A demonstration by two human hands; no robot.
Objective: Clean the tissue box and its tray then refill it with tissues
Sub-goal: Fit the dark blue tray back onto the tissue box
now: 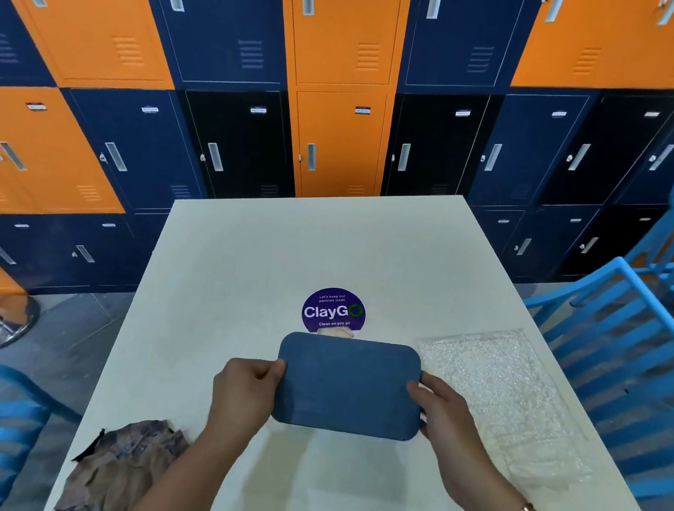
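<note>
We held the blue tissue box (pixel 350 385) over the table (pixel 237 261), our left hand (pixel 245 391) and right hand (pixel 440 413) pinching its short ends with curled fingers. It seemed light and stiff, so gripping the ends suited it.

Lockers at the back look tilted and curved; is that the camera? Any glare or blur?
Head view: the wide lens bows the lockers, most at the edges. Head view: the clear plastic wrapper glitters, shadows on the table are faint and soft, and the blue tissue box looks sharp.
</note>
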